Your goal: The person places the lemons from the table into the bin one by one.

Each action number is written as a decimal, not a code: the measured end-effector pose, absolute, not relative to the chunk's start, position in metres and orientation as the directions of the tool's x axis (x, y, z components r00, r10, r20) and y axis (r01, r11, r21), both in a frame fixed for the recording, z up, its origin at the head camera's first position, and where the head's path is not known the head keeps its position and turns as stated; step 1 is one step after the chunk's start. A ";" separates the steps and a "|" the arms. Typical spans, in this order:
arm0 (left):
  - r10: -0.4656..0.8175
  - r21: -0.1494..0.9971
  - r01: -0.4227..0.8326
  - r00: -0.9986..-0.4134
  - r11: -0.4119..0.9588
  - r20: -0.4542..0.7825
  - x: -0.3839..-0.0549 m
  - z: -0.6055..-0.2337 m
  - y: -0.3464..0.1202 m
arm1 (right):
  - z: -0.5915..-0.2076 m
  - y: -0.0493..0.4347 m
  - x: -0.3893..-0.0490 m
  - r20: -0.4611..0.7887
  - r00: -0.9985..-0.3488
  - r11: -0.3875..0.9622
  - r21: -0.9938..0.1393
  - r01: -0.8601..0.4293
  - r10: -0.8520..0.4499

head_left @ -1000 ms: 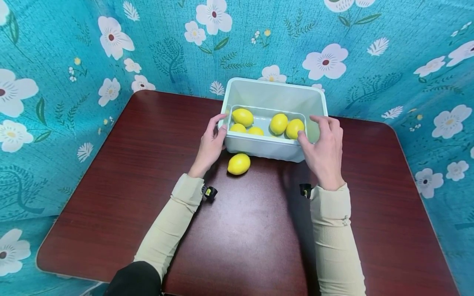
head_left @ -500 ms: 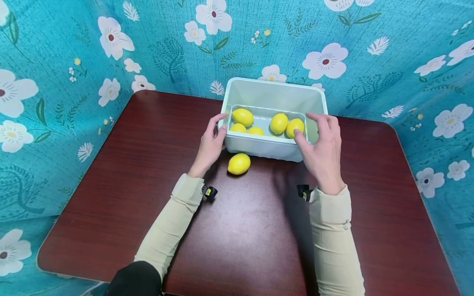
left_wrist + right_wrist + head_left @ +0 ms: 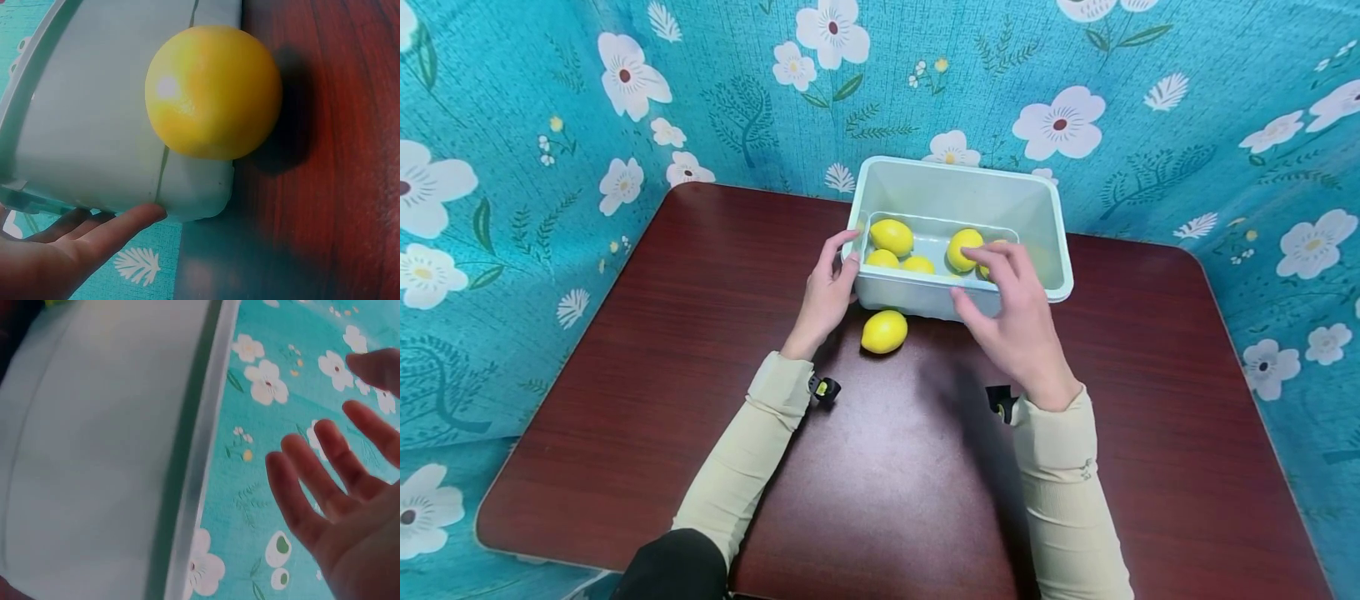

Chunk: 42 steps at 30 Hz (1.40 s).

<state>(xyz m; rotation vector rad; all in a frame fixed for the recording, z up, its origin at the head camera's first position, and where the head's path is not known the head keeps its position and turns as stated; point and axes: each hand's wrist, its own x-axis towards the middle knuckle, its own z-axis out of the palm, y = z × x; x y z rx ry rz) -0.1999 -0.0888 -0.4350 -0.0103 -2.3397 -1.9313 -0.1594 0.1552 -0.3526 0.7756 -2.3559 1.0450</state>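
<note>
A pale green plastic bin (image 3: pixel 917 293) stands near the table's back edge with several lemons (image 3: pixel 891 238) on its floor. My left hand (image 3: pixel 827 293) touches the bin's left end, its thumb by the front corner and fingers straight along the end wall. In the left wrist view, a lemon (image 3: pixel 212 94) overlaps the bin's side just above my hand (image 3: pixel 87 247); it is the one lying on the table before the bin. My right hand (image 3: pixel 1017 321), fingers spread and holding nothing, is in front of the bin's right half, partly hiding a lemon inside.
The dark red wooden table (image 3: pixel 880 483) spreads out to both sides and toward me. Blue flowered cloth (image 3: pixel 955 83) hangs behind and at the sides, close to the bin's back wall. A small black wrist camera (image 3: pixel 1000 402) sits at the right cuff.
My right hand has moved left and toward me from the bin's right end, so that corner now shows. My left hand, the bin and the lemons stay where they were.
</note>
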 end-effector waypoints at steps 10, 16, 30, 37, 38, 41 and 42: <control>-0.060 0.979 0.078 -0.994 0.186 0.091 -0.201 -0.436 -0.089 | -0.377 0.136 -0.154 0.544 -0.679 0.481 -0.479 -0.734 -0.493; -0.061 0.976 0.089 -0.993 0.197 0.103 -0.202 -0.436 -0.089 | -0.398 0.127 -0.157 0.475 -0.691 0.502 -0.475 -0.722 -0.545; -0.070 0.974 0.100 -0.991 0.204 0.117 -0.201 -0.433 -0.087 | -0.433 0.106 -0.166 0.293 -0.687 0.578 -0.380 -0.722 -0.666; -0.077 0.975 0.090 -0.991 0.204 0.108 -0.200 -0.434 -0.088 | -0.438 0.098 -0.168 0.243 -0.685 0.597 -0.350 -0.722 -0.686; -0.077 0.975 0.088 -0.991 0.206 0.106 -0.200 -0.434 -0.088 | -0.438 0.097 -0.168 0.238 -0.685 0.599 -0.344 -0.723 -0.689; -0.075 0.972 0.085 -0.992 0.217 0.104 -0.199 -0.435 -0.088 | -0.439 0.095 -0.168 0.226 -0.681 0.606 -0.324 -0.727 -0.696; -0.075 0.972 0.084 -0.992 0.221 0.103 -0.199 -0.435 -0.089 | -0.440 0.095 -0.168 0.224 -0.680 0.606 -0.319 -0.728 -0.698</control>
